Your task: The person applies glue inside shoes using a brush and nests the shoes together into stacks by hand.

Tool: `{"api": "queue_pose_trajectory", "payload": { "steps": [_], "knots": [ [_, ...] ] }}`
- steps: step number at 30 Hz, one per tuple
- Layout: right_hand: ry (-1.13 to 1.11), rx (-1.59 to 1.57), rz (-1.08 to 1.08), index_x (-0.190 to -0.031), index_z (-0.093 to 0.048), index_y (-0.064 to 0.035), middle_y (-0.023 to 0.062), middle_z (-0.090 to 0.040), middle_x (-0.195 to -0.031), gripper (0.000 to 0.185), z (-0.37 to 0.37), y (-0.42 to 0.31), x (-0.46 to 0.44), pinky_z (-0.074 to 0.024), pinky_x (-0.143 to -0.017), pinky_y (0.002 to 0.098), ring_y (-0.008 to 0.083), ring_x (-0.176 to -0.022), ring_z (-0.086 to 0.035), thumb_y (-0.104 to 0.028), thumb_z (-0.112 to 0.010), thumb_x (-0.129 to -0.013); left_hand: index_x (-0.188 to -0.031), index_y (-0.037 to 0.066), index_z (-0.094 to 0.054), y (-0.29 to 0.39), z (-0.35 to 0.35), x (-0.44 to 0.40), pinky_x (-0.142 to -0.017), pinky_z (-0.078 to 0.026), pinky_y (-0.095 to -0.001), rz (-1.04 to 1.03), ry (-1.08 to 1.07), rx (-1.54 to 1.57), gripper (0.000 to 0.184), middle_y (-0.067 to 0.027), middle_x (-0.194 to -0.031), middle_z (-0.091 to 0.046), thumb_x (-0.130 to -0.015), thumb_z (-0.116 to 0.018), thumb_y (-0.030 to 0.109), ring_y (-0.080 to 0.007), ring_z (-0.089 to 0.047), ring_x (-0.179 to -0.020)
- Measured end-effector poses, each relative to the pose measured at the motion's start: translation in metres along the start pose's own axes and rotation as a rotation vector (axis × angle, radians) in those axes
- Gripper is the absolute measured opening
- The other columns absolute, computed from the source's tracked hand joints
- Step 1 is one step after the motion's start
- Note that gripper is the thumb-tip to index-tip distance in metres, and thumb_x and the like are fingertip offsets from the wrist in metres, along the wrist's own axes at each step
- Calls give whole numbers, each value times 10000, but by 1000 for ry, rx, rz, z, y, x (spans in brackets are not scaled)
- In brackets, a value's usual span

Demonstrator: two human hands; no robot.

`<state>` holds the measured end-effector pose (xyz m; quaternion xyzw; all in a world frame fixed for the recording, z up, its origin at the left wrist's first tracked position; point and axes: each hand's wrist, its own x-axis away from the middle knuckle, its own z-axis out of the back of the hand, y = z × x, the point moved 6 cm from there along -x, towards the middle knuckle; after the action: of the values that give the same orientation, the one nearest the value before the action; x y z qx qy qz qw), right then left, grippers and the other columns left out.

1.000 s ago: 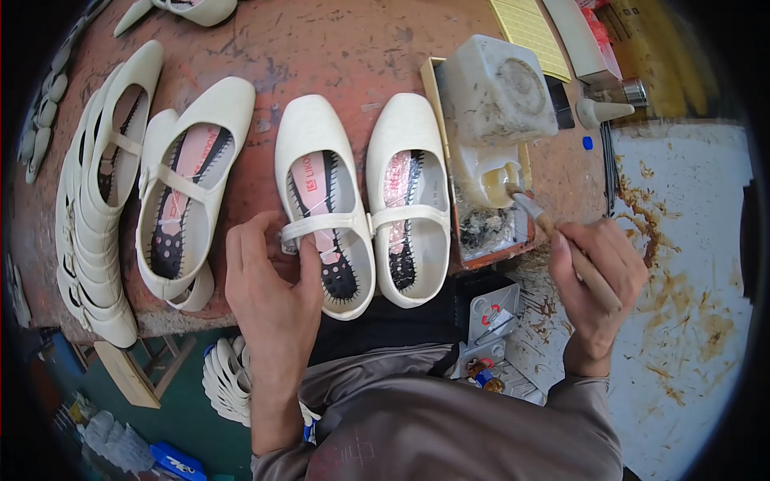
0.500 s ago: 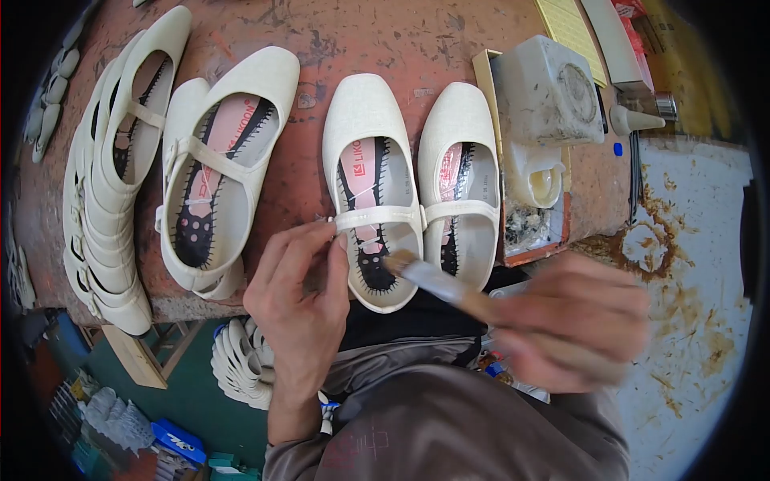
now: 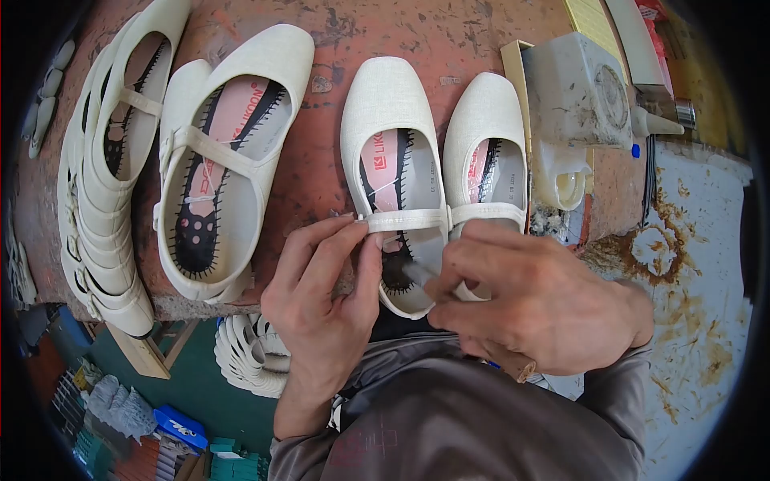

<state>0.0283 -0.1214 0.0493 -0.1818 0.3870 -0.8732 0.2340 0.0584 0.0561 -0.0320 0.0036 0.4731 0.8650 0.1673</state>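
Note:
My left hand (image 3: 325, 293) pinches the outer end of the strap (image 3: 409, 220) on a cream Mary Jane shoe (image 3: 389, 96), which stands toe away from me on the worktable. In my right hand (image 3: 533, 297) is a brush (image 3: 417, 272), its bristle end inside the heel of that shoe, over the dark insole. Its handle is mostly covered by my fingers. Close on the right stands a second cream shoe (image 3: 485, 112), its heel partly hidden behind my right hand. Pink labels and black stitched edging show inside both shoes.
More cream shoes (image 3: 233, 56) stand to the left, with a stacked row (image 3: 120, 232) beyond them. On the right are a stained plastic container (image 3: 573, 88), a small open cup (image 3: 565, 188) and a nozzle bottle (image 3: 662, 122). The worktable's (image 3: 321, 24) near edge lies before my body.
My right hand has moved left and nearer the shoe, bringing the brush down into its heel. My left hand keeps its pinch on the strap. The view has shifted slightly.

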Motion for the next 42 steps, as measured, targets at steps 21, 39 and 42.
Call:
{"api": "queue_pose_trajectory", "payload": {
  "steps": [21,39,42],
  "knots": [
    [354,476,56,-1036,-769,113,50,-562,-838,446,-36,-32,39,-496,-540,256,188,-767,-597,-126,-718,-663,-1092,47,-805,10,-6,0,-696,-635,-383,-57,34,-93,236,-98,-1035,-779,-874,-890,17,-278,-793,-838],
    [1052,279,39,-942,-737,71,133,-720,-739,174,21,-38,137,-491,-494,323,200,-561,-644,-90,-781,-894,-959,2,-764,58,45,15,-1120,-535,-544,-125,-56,-552,181,-234,-1472,-659,-811,-865,-19,-473,-658,-1352],
    [1057,502,-454,-910,-790,66,130,-743,-731,103,50,-27,177,-570,-561,319,215,-601,-725,-37,-778,-903,-1004,-15,-734,32,20,46,-1072,-554,-531,-112,-129,-550,193,-228,-1439,-664,-849,-848,-14,-455,-664,-1306]
  ]
}}
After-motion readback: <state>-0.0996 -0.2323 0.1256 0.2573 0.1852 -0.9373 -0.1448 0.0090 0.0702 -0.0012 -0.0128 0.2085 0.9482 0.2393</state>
